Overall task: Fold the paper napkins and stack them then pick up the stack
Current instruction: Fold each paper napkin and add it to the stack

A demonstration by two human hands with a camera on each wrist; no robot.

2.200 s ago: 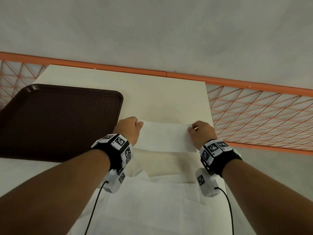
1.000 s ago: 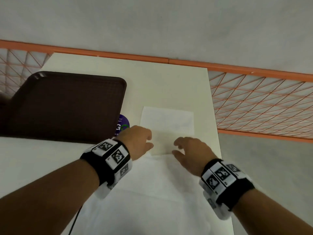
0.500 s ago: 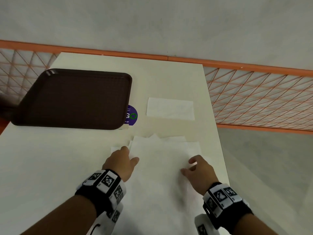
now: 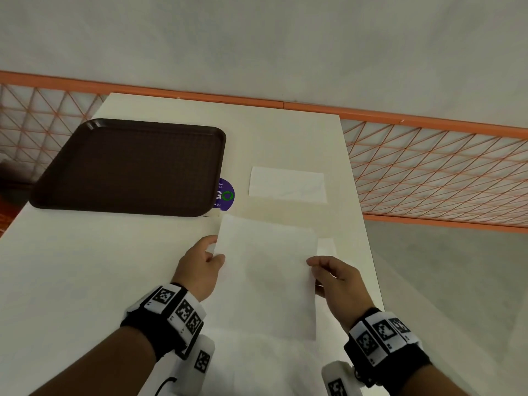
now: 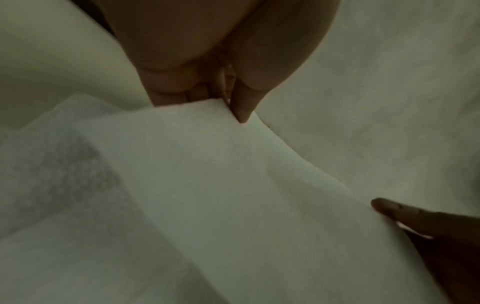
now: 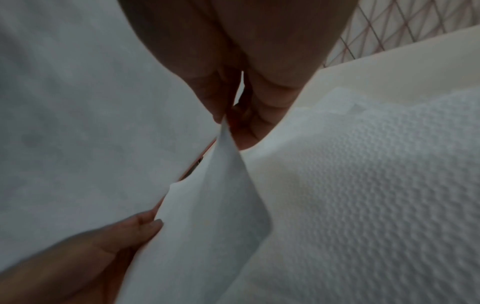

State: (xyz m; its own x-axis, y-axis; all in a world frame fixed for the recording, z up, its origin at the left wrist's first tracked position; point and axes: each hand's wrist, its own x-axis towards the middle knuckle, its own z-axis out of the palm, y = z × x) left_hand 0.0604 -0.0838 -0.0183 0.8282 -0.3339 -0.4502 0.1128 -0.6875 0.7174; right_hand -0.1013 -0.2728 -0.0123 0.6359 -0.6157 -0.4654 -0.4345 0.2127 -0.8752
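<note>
A folded white napkin (image 4: 287, 185) lies flat on the cream table (image 4: 114, 252), right of the tray. Nearer me, an unfolded white napkin (image 4: 268, 270) is lifted off the pile of napkins (image 4: 257, 364). My left hand (image 4: 210, 257) pinches its left edge and my right hand (image 4: 317, 267) pinches its right edge. In the left wrist view, the left hand (image 5: 231, 107) has thumb and fingers closed on the napkin (image 5: 233, 185). In the right wrist view, the right hand (image 6: 226, 121) pinches the napkin's (image 6: 207, 216) thin edge, above the textured pile (image 6: 376, 185).
A dark brown tray (image 4: 128, 167) sits at the back left of the table. A purple round sticker (image 4: 224, 194) shows beside it. An orange mesh railing (image 4: 443, 172) runs behind and to the right of the table, whose right edge is close to my right hand.
Both hands left the folded napkin at the back, drew toward me to the pile, and now each pinches a side of a fresh sheet, raised off the pile.
</note>
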